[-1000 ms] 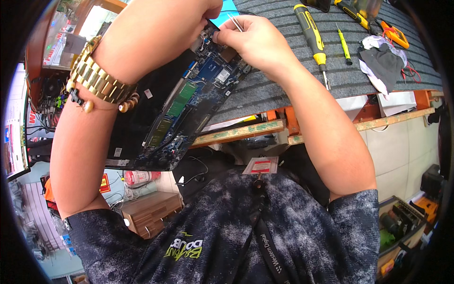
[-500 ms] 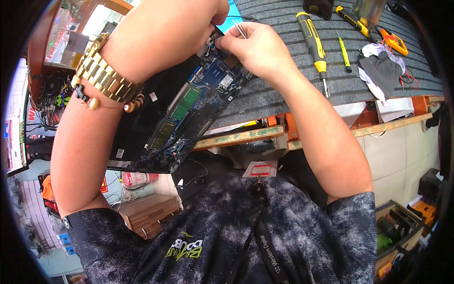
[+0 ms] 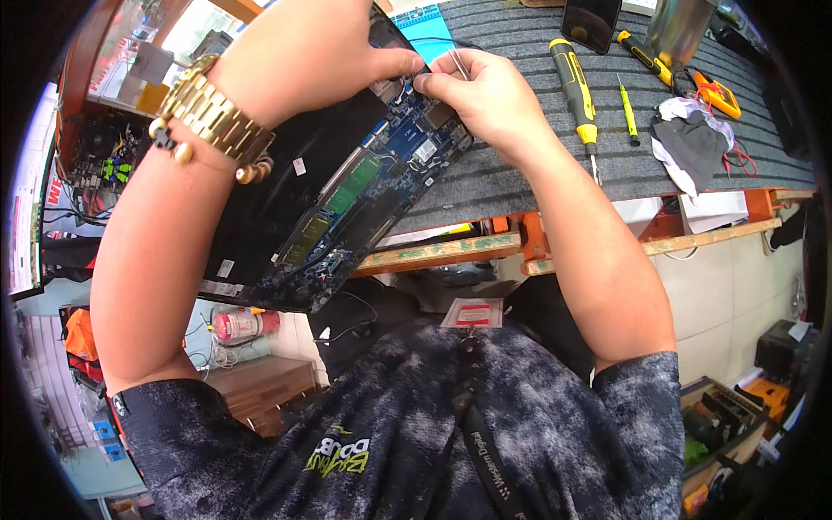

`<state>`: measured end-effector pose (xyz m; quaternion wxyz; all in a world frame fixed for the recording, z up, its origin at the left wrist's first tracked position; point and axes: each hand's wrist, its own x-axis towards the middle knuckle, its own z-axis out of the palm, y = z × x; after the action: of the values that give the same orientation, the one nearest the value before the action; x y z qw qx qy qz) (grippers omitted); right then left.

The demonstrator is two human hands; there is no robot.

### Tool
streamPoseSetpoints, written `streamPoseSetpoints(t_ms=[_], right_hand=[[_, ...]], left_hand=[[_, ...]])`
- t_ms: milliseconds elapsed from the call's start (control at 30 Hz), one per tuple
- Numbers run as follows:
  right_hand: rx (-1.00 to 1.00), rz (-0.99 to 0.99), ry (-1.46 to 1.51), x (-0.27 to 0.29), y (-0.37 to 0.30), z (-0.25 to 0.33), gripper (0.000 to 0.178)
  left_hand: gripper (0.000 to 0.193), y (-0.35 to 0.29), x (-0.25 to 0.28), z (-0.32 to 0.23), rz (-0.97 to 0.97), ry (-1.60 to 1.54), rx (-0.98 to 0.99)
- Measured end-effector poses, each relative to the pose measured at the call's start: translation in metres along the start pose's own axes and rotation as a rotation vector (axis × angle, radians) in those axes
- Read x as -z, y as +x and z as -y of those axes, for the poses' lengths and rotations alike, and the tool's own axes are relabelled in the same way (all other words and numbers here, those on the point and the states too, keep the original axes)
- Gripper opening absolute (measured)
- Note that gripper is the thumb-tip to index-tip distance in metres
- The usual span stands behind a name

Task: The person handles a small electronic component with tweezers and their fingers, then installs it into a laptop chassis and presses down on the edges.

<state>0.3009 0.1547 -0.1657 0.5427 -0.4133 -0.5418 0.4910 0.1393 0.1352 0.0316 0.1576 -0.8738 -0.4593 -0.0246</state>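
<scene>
An opened-up laptop (image 3: 270,206) lies tilted, black panel to the left, one end jutting past the bench edge. Its blue circuit board (image 3: 394,139) is bare and carries a green memory module (image 3: 354,184). At the laptop's far end my left hand (image 3: 334,56) grips the edge, thumb extended over the corner; the other fingers are mostly hidden. Beside that thumb, my right hand (image 3: 490,100) is closed on metal tweezers (image 3: 459,65), its fingertips at the board's upper end. Whatever small part lies between the two hands is hidden.
On the grey ribbed mat (image 3: 511,165) to the right lie a yellow-black screwdriver (image 3: 574,91), a slim yellow-green screwdriver (image 3: 627,108), a dark cloth (image 3: 691,147) and an orange multimeter (image 3: 718,95). Behind the laptop is a blue mat (image 3: 425,35). A wooden bench rail (image 3: 442,253) runs nearer me.
My left hand has shifted; its thumb now stretches across the laptop's corner instead of the fingers being bunched there. The tweezers have tilted slightly, and the right hand stays close by.
</scene>
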Motion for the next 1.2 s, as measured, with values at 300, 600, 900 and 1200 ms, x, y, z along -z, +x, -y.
streamPoseSetpoints(t_ms=[300, 600, 900, 1200], right_hand=[[0.124, -0.026, -0.104, 0.008, -0.003, -0.001, 0.026], [0.480, -0.025, -0.456, 0.015, -0.018, 0.024, 0.015], [0.752, -0.039, -0.677, 0.013, -0.012, 0.019, 0.017], [0.850, -0.050, -0.801, 0.015, -0.012, 0.017, 0.019]], left_hand=[[0.053, -0.004, -0.001, 0.002, -0.014, -0.088, 0.008], [0.048, -0.002, -0.010, 0.011, -0.080, -0.134, -0.092], [0.044, -0.011, -0.003, 0.000, -0.130, -0.067, -0.122], [0.042, -0.006, -0.005, 0.009, -0.109, -0.080, -0.117]])
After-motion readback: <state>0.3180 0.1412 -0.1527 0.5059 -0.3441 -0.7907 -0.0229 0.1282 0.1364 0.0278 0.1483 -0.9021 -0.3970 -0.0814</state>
